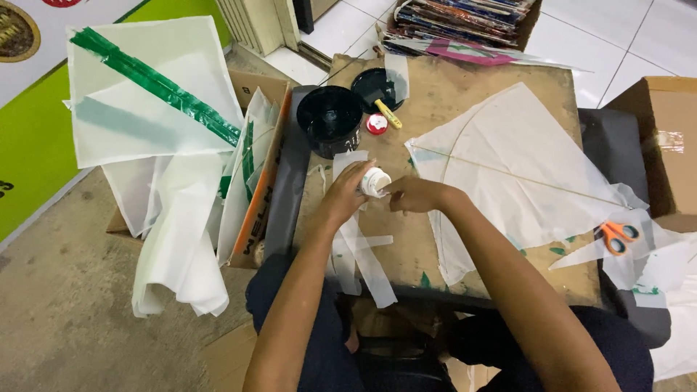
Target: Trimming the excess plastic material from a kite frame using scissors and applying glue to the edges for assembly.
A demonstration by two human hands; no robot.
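Near, white paper strips [359,254] draped over the table's [435,109] near edge, ready to hand. Left hand [347,194] wrapped around a small white glue bottle [375,181], tilted rightward toward the right hand [414,196], fingers pinched at its tip (contents unseen). Right, a white kite [508,160] laid flat. Farther, black tub [329,116], insides dark; lid [374,87] beside it.

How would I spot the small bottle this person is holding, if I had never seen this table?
Find the brown wooden board on the person's lap, with a black tub at its far edge. Just nearer than the tub, the left hand grips a small white bottle, and the right hand touches its tip. It is the only thing held; its red cap lies apart.
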